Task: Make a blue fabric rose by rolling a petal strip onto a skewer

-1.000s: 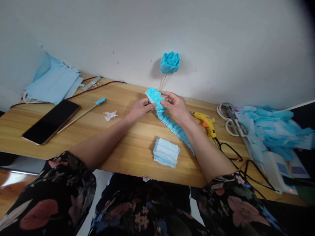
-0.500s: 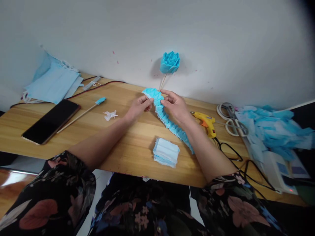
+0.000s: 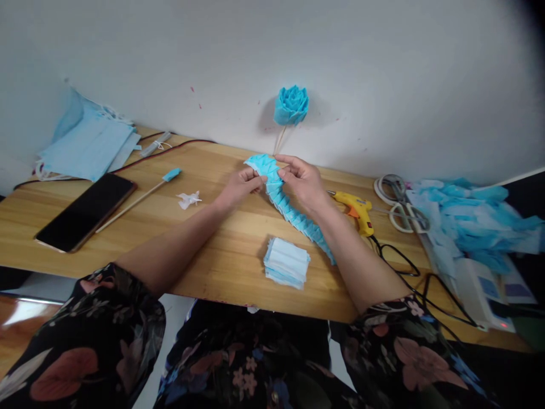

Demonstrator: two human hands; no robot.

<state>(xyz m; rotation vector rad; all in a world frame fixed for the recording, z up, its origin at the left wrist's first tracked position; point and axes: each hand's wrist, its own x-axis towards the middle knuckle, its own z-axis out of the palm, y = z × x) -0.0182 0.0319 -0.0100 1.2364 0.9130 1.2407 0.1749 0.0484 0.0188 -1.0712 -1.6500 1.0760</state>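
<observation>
Both hands pinch the far end of a long pleated blue strip (image 3: 293, 213) that trails back toward me along the wooden table (image 3: 204, 250). My left hand (image 3: 239, 187) grips its left side, fingers closed. On the strip's right side my right hand (image 3: 303, 183) is closed too, thumb on top. Just behind the hands a finished blue rose on a stick (image 3: 290, 105) leans on the white wall. A small stack of folded blue pieces (image 3: 286, 262) lies near the front edge, between my forearms.
A black phone (image 3: 85, 211), a stick with a blue tip (image 3: 138, 199) and a white scrap (image 3: 189, 199) lie at left. Blue masks (image 3: 87, 149) are piled at far left. At right are a yellow glue gun (image 3: 356, 210), scissors (image 3: 398, 207), black cables and blue scraps (image 3: 472, 227).
The strip's far end has been curled and pressed together between my fingers; it was spread flatter a second ago. My hands stay in nearly the same place.
</observation>
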